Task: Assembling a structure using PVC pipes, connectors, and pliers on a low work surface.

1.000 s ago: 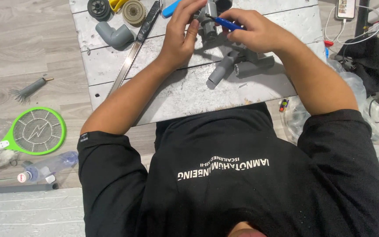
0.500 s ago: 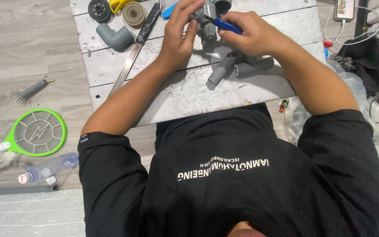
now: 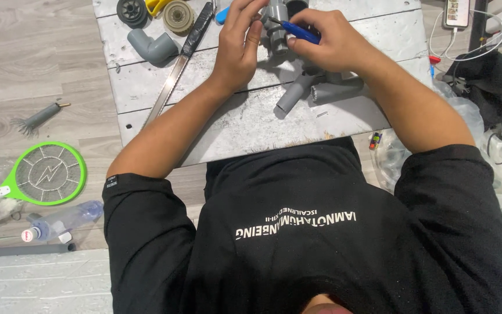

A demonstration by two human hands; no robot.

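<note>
You sat at a low, whitewashed wooden table (image 3: 251, 125) set on a grey plank floor, its boards scuffed and stained. Both your hands worked at the far edge of it. Your left hand (image 3: 240, 43) was curled around a grey pipe fitting (image 3: 276, 26), fingers bent over its far side and thumb toward you, holding it so that its long axis ran roughly near to far, the open end pointing away from you. Your right hand (image 3: 335, 43) was closed in a pinch on a blue-handled tool (image 3: 298, 32), which lay almost crosswise, its tip pointing left and touching the fitting. Just near of your right hand lay a grey pipe assembly (image 3: 321, 90) flat on the table, one branch pointing near-left and another lying left to right.

To the left on the table sat a grey elbow joint (image 3: 152, 47), with a long saw blade (image 3: 176, 72) running diagonally from far-right to near-left beside it. At the far-left corner were a dark round part (image 3: 132, 10) and a tan round part (image 3: 178, 16).

On the floor to the left lay a green racket-shaped swatter (image 3: 42, 174), a small brush (image 3: 37, 119), a plastic bottle (image 3: 62, 221) and a dark rod (image 3: 27, 250). Cables and a phone (image 3: 457, 11) were at the far right.
</note>
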